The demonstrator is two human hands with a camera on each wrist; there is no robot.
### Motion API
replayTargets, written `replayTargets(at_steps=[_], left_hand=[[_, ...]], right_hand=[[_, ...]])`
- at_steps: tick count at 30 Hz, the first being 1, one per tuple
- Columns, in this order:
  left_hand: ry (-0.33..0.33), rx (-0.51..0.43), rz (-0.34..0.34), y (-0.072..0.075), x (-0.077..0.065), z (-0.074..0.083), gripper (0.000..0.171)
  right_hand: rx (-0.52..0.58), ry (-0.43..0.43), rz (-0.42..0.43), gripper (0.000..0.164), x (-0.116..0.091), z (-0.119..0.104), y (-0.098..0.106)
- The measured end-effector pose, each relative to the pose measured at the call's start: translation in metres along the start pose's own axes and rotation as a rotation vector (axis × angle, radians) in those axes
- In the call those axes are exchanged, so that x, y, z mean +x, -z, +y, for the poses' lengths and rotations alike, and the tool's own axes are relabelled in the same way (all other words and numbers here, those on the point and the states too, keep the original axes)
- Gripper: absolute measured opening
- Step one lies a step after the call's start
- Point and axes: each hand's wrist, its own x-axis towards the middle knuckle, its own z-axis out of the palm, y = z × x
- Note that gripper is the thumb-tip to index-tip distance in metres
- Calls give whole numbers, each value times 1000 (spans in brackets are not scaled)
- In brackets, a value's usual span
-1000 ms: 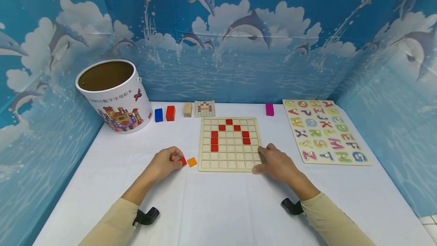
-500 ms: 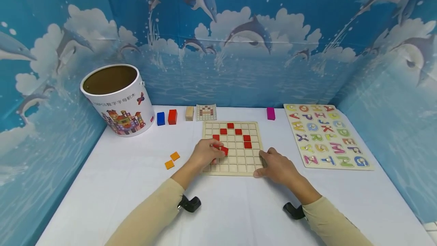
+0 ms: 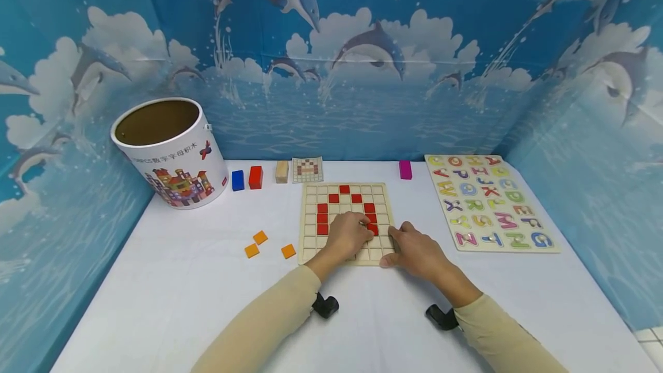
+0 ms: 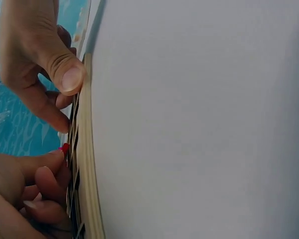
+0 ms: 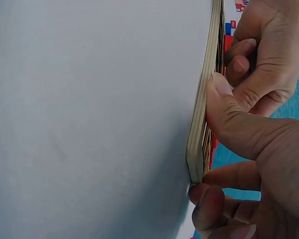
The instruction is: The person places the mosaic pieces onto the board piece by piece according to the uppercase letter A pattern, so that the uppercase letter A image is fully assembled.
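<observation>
A square wooden grid board (image 3: 309,251) lies on the table with red square tiles (image 3: 323,218) set in an arch shape. My left hand (image 3: 346,236) reaches over the board and pinches a red tile (image 3: 372,229) at the lower end of the arch's right side. In the left wrist view, a sliver of that tile (image 4: 65,148) shows at the fingertips. Whether it sits fully in its cell cannot be told. My right hand (image 3: 420,251) grips the board's right front corner; its thumb (image 5: 220,85) presses the board's front edge (image 5: 199,129).
Three orange tiles (image 3: 288,251) lie left of the board. Behind it are a pattern card (image 3: 308,170) and blue (image 3: 237,180), red (image 3: 256,177), plain wooden (image 3: 282,171) and magenta (image 3: 406,170) blocks. A white bucket (image 3: 176,160) stands back left; an alphabet puzzle (image 3: 489,203) lies right.
My left hand has carried the red tile from beside the orange tiles rightward across the board to the arch's right side. My right hand has kept its place at the corner.
</observation>
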Motion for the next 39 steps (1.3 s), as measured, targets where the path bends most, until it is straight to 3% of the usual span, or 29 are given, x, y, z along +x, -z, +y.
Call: replayTargets(at_steps=[9,21,24,28,31,35,39], left_hand=[[-25,21,14,-1,3,-1,25],[-10,-170,-68,13,-3,-3,33],[29,-284,-110,30,-9,-8,37],[74,-396,-135,66,-19,-22,40],[140,-410,-88,101,-30,-43,41],[306,-400,11,145,-54,-81,39],[414,-381,79,167,-80,-121,34]], right_hand=[[-12,12,5,89,0,-1,4],[0,7,-2,90,1,1,7],[-4,12,0,89,1,1,7],[-6,8,4,87,2,1,5],[-1,-3,0,87,1,1,3],[5,-9,-6,87,0,-1,1],[2,-12,-7,86,-2,-1,1]])
